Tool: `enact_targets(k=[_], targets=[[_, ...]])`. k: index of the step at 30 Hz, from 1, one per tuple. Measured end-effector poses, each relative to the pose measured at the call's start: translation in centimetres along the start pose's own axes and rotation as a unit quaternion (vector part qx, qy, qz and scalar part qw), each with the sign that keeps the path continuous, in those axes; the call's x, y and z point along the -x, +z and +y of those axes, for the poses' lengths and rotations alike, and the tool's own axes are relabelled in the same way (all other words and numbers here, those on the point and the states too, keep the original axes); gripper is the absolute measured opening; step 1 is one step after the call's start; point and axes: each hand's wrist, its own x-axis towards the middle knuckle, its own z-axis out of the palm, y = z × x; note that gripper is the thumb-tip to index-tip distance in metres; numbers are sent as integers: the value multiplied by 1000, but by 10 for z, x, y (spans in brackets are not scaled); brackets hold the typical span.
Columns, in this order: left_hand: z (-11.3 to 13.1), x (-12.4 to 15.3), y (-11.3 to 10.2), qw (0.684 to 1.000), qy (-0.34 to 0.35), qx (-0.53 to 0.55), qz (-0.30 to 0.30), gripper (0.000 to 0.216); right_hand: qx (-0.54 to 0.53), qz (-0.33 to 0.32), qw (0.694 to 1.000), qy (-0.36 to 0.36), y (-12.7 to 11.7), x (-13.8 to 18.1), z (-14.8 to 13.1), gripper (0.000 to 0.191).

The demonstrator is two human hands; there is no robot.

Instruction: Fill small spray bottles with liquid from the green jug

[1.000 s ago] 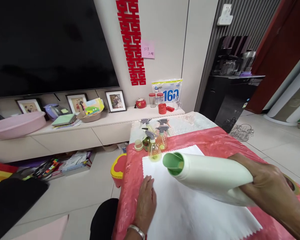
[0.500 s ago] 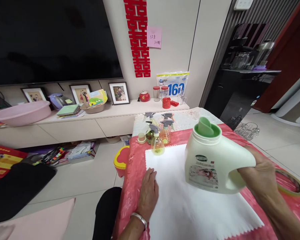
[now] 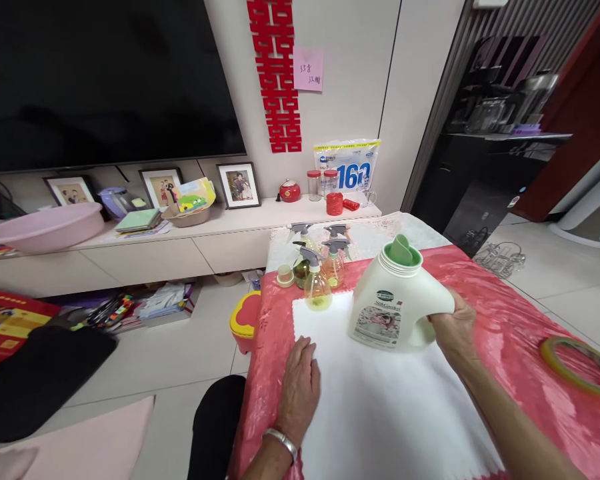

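Note:
My right hand [image 3: 455, 330] is wrapped round the handle of a pale green detergent jug [image 3: 387, 303]. The jug stands upright on a white cloth [image 3: 380, 407], its green spout uncapped at the top. My left hand [image 3: 300, 390] lies flat on the cloth's left edge, fingers stretched out, with a silver bracelet at the wrist. Just beyond the jug stand several small spray bottles [image 3: 317, 273] with grey triggers and yellowish liquid. A small round cap [image 3: 285, 275] lies to their left.
The table wears a red cloth [image 3: 500, 313]. A roll of tape [image 3: 580, 360] lies at its right. A red and yellow stool [image 3: 243, 321] stands at the table's left side. Behind are a low cabinet [image 3: 180, 243] with photo frames, a pink basin [image 3: 43, 227] and a dark screen.
The jug went from tilted on its side in the air to upright, then came down and away from me onto the white cloth. My left hand has stayed put.

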Motion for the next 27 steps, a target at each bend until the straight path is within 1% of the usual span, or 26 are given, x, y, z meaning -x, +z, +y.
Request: enact_targets(k=[7,11,15,18,21,24,26,27], targets=[[-1,3,3,1000,-21,10,-6,32,-3,-16,1000,27,10,-11,18,33],[-1,3,3,999,-29,11,-9,33,5,-44,998,37,12,-15,26,32],[-2,3,4,1000,-22,2,-13,32,30,-76,995,57,11,-15,33,33],[-3,3,6,1000,-15,-4,-7,32,59,-98,990,76,4,-10,39,35],[-4,3,8,1000,-10,0,8,32,75,-119,987,76,-10,0,43,35],[-5,3,10,1000,-7,4,16,31,74,-123,987,68,-24,9,44,46],[-5,3,11,1000,-3,3,16,31,73,-119,988,65,-28,12,45,51],[-6,3,11,1000,0,3,16,31,71,-116,988,66,-27,11,45,51]])
